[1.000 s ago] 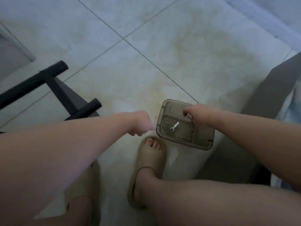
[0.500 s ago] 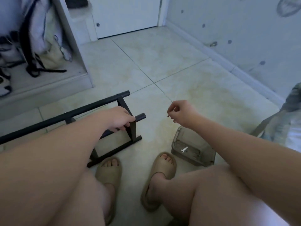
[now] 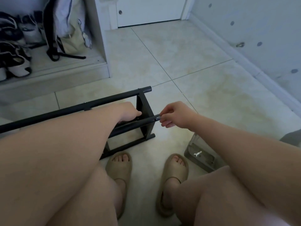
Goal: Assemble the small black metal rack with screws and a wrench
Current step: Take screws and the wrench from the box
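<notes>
The small black metal rack [image 3: 143,103] stands on the tiled floor in front of my feet, with two long tubes running off to the left. My left hand [image 3: 128,112] grips the near tube [image 3: 136,125] just inside the end frame. My right hand [image 3: 175,115] pinches something small against that tube's right end; the item itself is too small to make out. A small white wrench [image 3: 197,153] lies in a clear plastic container [image 3: 192,144] on the floor under my right forearm.
My two feet in tan slides [image 3: 119,165] rest on the floor just behind the rack. A low shelf with shoes [image 3: 14,66] and a hanging bag [image 3: 70,35] stands at the back left. A white door [image 3: 149,12] and a wall [image 3: 254,30] close the back and right.
My right hand came out of the container and moved to the end of the near tube. My left hand took hold of that tube. The camera tilted up from the floor.
</notes>
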Motion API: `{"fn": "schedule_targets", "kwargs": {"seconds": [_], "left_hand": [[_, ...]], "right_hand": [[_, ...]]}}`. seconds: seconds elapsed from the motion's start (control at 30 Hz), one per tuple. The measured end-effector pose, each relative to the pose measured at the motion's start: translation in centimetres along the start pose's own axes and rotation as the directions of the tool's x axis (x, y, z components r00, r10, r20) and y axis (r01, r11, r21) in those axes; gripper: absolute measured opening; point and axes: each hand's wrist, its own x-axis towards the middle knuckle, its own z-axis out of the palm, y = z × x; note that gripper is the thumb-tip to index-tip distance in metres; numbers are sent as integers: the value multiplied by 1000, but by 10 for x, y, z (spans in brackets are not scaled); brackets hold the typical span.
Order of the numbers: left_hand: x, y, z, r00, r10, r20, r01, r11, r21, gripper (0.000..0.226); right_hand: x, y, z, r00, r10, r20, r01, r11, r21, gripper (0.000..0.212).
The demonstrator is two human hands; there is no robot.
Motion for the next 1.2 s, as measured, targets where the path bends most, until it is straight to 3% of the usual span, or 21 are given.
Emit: {"fn": "schedule_targets", "kwargs": {"seconds": [0.33,0.53,1.2], "left_hand": [[37,15,23,976,32,215,21,971,-240,43],[48,11,37,972,52,231,54,902,-429,31],[59,10,36,971,34,239,75,898,-434,32]], "right_hand": [[36,7,9,999,-26,46,33,987,-157,13],[38,16,8,998,-22,63,32,985,-167,15],[31,24,10,997,-73,11,74,969,-235,17]]}}
